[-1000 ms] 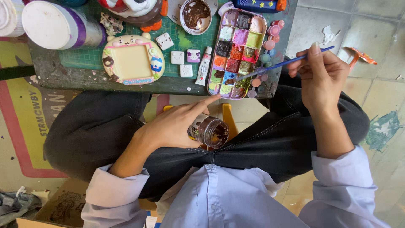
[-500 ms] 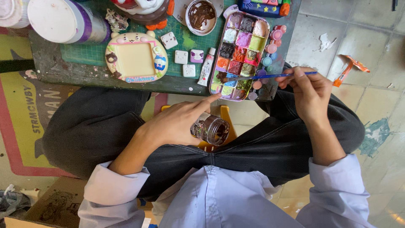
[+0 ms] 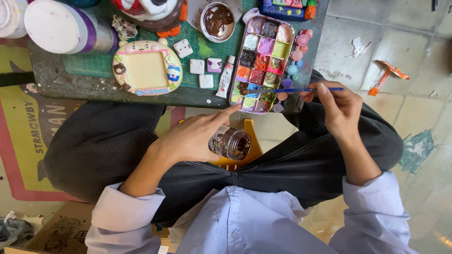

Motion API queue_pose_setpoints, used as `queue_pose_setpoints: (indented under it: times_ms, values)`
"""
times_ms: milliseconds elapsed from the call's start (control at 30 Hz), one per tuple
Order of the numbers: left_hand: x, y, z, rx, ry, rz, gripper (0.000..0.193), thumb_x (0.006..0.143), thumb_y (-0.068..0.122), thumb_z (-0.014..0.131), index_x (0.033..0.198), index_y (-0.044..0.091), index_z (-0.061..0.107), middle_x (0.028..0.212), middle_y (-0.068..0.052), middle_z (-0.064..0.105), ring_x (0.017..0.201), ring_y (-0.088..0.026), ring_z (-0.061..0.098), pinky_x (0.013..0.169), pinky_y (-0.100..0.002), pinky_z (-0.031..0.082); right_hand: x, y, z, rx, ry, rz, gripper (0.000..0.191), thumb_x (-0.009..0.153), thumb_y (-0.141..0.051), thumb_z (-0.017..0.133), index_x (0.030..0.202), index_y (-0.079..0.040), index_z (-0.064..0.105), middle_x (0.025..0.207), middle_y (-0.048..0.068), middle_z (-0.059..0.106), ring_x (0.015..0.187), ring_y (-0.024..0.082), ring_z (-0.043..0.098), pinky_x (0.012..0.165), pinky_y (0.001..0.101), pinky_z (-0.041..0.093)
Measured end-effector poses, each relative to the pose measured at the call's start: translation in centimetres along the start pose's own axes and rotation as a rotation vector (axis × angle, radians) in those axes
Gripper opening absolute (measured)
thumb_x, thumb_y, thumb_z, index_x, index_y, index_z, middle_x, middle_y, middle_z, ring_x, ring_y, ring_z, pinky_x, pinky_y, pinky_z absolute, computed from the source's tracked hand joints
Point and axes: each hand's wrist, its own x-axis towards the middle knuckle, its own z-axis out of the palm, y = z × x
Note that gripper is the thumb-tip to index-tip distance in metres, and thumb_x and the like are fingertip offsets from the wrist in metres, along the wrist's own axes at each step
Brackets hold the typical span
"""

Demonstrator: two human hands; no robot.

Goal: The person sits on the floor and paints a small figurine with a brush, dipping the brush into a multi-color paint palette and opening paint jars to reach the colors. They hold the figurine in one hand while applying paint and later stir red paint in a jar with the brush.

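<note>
A low table (image 3: 94,87) with a green cutting mat (image 3: 141,56) carries a paint palette (image 3: 261,63), a picture frame (image 3: 147,73), a paint tube (image 3: 225,77), 4 small square charms (image 3: 197,67) and a brown-paint bowl (image 3: 217,21).

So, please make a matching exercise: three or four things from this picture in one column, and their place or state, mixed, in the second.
1. small glass jar
2. blue paintbrush
3. paint palette
4. square yellow frame

a. lies on the green mat, left of the small white tiles
b. held in the right hand
c. held in the left hand over the lap
d. at the table's near edge, many colours

Pairs: 1-c, 2-b, 3-d, 4-a
</note>
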Motion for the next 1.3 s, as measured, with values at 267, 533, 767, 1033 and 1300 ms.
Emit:
queue_pose_setpoints:
  times_ms: [267,533,767,1033,1300]
  values:
    - [0.1,-0.4,0.2,-0.018,0.028,0.037,0.119,0.062,0.034,0.089,0.159,0.019,0.022,0.124,-0.015,0.068,0.108,-0.039,0.068,0.085,-0.046,0.055,-0.6,-1.2,0.4,-0.049,0.017,-0.072,0.020,0.115,-0.005,0.055,0.119,0.012,0.064,0.108,0.018,0.073,0.099,0.020,0.070,0.095,0.0332,0.059]
    - [0.2,-0.8,0.1,-0.062,0.033,0.072,0.119,0.062,0.031,0.089,0.159,0.015,0.021,0.121,-0.017,0.069,0.107,-0.040,0.067,0.086,-0.046,0.054,-1.1,-1.1,0.2,-0.073,0.035,-0.099,0.019,0.116,-0.004,0.055,0.119,0.012,0.064,0.109,0.018,0.072,0.099,0.021,0.071,0.096,0.0344,0.059]
    - [0.0,-1.2,0.1,-0.050,0.031,0.086,0.120,0.063,0.029,0.089,0.159,0.014,0.020,0.120,-0.019,0.068,0.105,-0.041,0.066,0.087,-0.046,0.054,-1.3,-1.2,-0.6,-0.034,0.053,-0.191,0.020,0.119,-0.004,0.052,0.115,0.011,0.064,0.105,0.018,0.071,0.096,0.022,0.072,0.094,0.0346,0.059]
    - [-0.3,-1.0,0.0,-0.021,0.013,0.060,0.122,0.061,0.026,0.088,0.159,0.015,0.018,0.123,-0.018,0.067,0.106,-0.040,0.066,0.087,-0.045,0.054,-1.2,-1.0,-0.3,-0.033,-0.044,-0.095,0.019,0.113,-0.002,0.054,0.121,0.011,0.064,0.110,0.019,0.071,0.103,0.024,0.070,0.101,0.0384,0.057]
    - [-0.1,-1.1,0.0,-0.029,0.012,0.067,0.122,0.061,0.024,0.088,0.160,0.014,0.017,0.123,-0.018,0.067,0.106,-0.040,0.067,0.087,-0.044,0.054,-1.3,-0.5,-0.8,-0.032,-0.103,-0.114,0.017,0.109,0.001,0.054,0.117,0.010,0.066,0.108,0.018,0.071,0.100,0.022,0.070,0.098,0.0344,0.056]
